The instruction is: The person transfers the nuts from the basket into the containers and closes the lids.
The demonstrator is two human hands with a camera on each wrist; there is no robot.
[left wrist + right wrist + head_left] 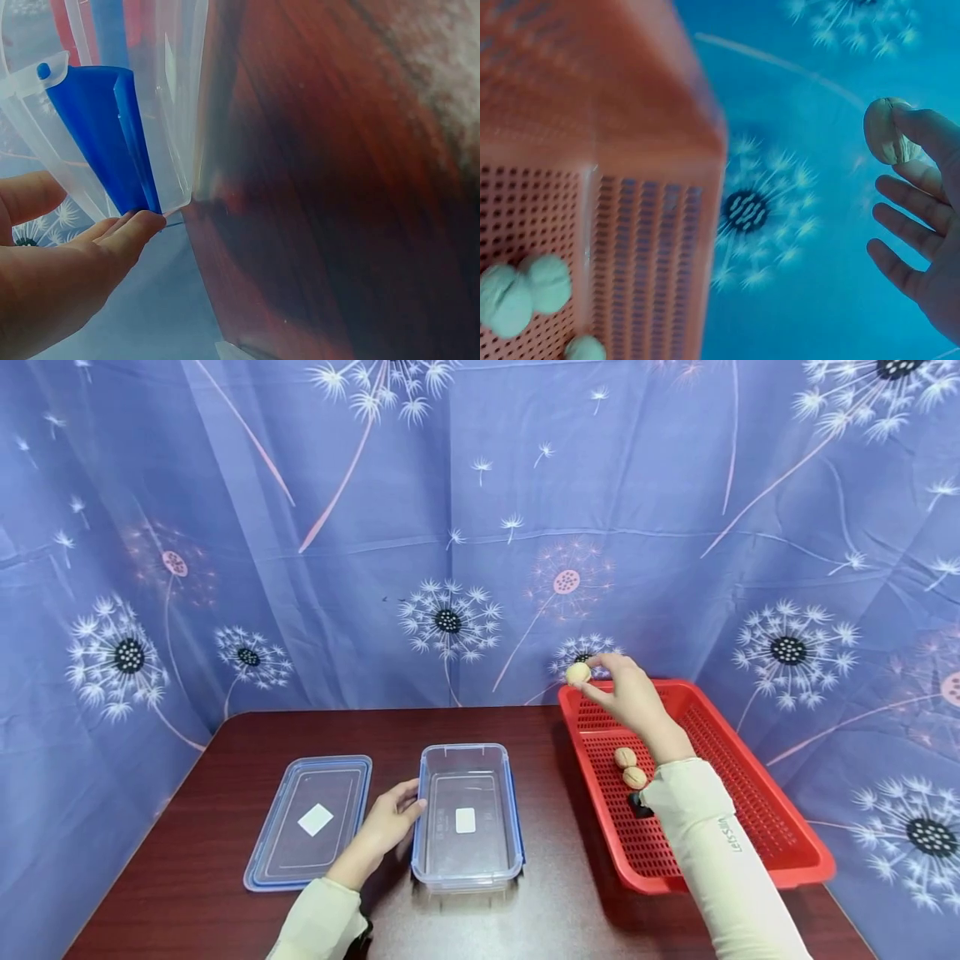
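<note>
My right hand (626,689) pinches a pale walnut (577,673) between thumb and forefinger, raised above the far left corner of the red mesh tray (757,793). The right wrist view shows the same walnut (889,131) at my fingertips (922,127), the other fingers spread. Two more walnuts (630,768) lie in the tray beside a small dark object (640,807). My left hand (390,822) rests with straight fingers against the left side of a clear box with blue rim (467,814). In the left wrist view my fingers (127,232) touch the box's blue clasp (112,142).
The clear lid (311,822) with a white label lies flat to the left of the box on the dark wooden table (225,760). A blue dandelion-print cloth (450,527) hangs behind and at both sides. The table's edges are close on the left and right.
</note>
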